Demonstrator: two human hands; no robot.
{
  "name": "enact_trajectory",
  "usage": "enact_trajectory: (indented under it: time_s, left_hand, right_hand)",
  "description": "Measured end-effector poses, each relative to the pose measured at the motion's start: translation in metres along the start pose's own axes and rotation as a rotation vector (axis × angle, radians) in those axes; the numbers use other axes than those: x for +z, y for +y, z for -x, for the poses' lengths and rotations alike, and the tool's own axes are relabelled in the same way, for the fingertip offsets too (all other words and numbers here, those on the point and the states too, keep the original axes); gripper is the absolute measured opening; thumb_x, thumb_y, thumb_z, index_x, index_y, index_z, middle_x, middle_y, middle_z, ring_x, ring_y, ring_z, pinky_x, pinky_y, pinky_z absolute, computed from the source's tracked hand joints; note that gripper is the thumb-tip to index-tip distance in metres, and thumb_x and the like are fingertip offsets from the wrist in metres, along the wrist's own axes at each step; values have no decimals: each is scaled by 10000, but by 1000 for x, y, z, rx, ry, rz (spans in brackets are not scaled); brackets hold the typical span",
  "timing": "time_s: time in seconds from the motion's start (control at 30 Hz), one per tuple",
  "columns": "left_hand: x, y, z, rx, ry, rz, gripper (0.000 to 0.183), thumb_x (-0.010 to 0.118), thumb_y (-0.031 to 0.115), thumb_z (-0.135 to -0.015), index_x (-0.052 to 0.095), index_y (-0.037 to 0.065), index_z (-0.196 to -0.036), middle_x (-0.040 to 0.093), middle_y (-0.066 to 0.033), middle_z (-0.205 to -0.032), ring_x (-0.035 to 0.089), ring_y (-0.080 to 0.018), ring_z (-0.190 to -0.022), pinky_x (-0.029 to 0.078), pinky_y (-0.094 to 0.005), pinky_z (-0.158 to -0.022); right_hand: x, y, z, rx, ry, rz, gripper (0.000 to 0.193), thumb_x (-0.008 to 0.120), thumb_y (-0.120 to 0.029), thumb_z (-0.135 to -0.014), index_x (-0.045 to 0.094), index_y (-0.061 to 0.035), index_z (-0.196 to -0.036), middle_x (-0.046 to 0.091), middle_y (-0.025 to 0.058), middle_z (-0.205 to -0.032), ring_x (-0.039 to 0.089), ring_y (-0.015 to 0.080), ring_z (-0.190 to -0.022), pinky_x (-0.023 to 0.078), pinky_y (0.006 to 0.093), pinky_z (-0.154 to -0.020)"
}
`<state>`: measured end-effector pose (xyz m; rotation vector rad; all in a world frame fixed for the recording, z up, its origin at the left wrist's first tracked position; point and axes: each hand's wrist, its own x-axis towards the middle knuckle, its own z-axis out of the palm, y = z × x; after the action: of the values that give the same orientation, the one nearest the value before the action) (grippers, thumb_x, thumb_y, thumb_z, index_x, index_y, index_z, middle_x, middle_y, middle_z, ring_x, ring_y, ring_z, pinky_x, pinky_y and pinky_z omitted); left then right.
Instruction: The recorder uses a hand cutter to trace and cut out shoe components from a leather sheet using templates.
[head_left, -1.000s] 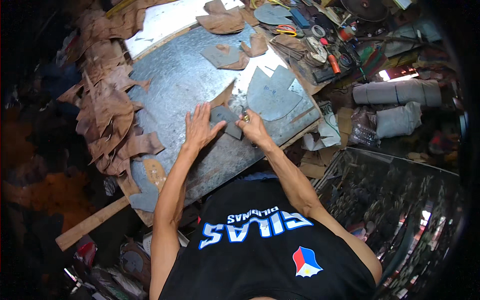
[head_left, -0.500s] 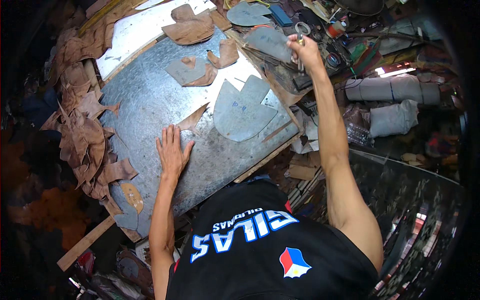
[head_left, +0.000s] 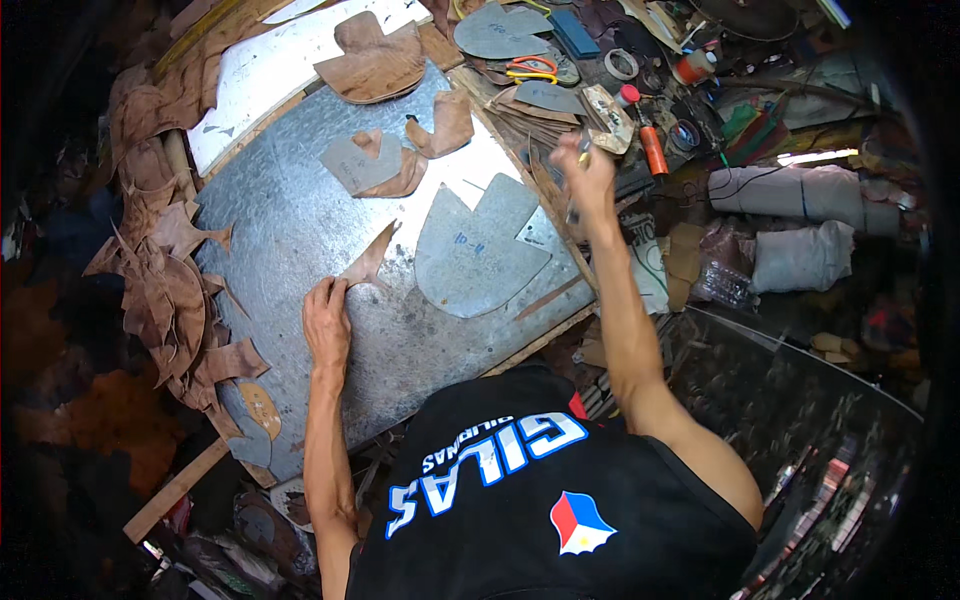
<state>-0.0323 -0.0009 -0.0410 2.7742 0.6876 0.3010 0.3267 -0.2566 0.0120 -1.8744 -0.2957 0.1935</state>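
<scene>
My left hand (head_left: 327,320) is on the metal-topped table (head_left: 290,240), its curled fingers at the near end of a thin, pointed brown leather scrap (head_left: 372,258). My right hand (head_left: 588,175), smeared by motion, is over the table's right edge, closed round a slim metal tool (head_left: 584,158) with a brass-coloured part; its kind cannot be made out. Between the hands lies a large grey notched template (head_left: 478,250). Farther back are a smaller grey template (head_left: 358,165) on brown leather and a curved leather piece (head_left: 443,125).
Leather scraps (head_left: 170,290) heap along the left edge. Leather pieces (head_left: 372,58) lie at the back. Beyond the right edge are orange-handled scissors (head_left: 532,68), a grey template (head_left: 550,97) on stacked leather, a tape roll (head_left: 621,65) and an orange tube (head_left: 653,150).
My left hand went from flat with fingers spread to curled at the scrap. My right hand moved from beside the grey template back toward me and left, still holding the tool.
</scene>
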Motion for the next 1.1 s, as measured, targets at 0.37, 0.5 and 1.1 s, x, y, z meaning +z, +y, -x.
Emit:
enact_trajectory:
  time_s: [0.37, 0.5, 1.1]
  left_hand:
    - [-43, 143, -32, 243, -268, 709, 327, 581, -29, -861, 664, 59, -1164, 697, -163, -1013, 685, -302, -890, 537, -356, -810]
    - [-12, 204, -28, 396, -326, 967, 280, 643, 56, -888, 634, 27, -1166, 688, -171, -982, 675, -341, -879, 540, -384, -787]
    - [53, 11, -130, -102, 60, 22, 498, 622, 297, -917, 517, 7, -1308, 371, -260, -1449, 301, -437, -1372, 245, -538, -1110]
  right_hand:
    - [12, -60, 170, 416, -392, -373, 335, 687, -205, -913, 632, -28, -1193, 569, -32, -771, 458, 36, -550, 386, 195, -477]
    - [-51, -25, 179, 498, -236, -257, 167, 661, -151, -919, 666, -30, -1034, 603, -17, -802, 499, 33, -606, 410, 193, -502]
    - [-14, -49, -41, -306, -203, 565, 244, 599, -175, -909, 662, 13, -1052, 685, 201, -974, 664, 357, -917, 507, 400, -814]
